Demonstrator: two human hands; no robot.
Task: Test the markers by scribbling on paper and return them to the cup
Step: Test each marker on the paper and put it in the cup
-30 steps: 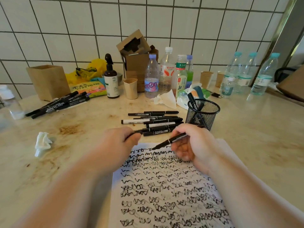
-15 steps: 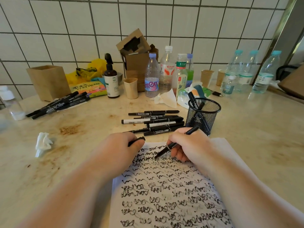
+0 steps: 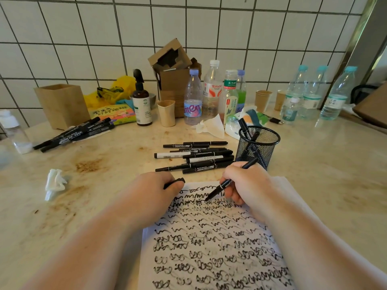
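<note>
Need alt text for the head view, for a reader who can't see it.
The right hand scribbles with a black marker on the scribble-covered white paper. The left hand holds a black cap; a black mesh cup stands behind.

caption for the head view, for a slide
Right hand scribbles a marker on paper; left hand holds its cap.

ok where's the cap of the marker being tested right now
In the head view the cap is held in the left hand, at the paper's top left corner.

A kitchen-like corner: white tiled wall (image 3: 188, 28), stained stone counter (image 3: 94, 164) crowded with water bottles (image 3: 192, 101).
</note>
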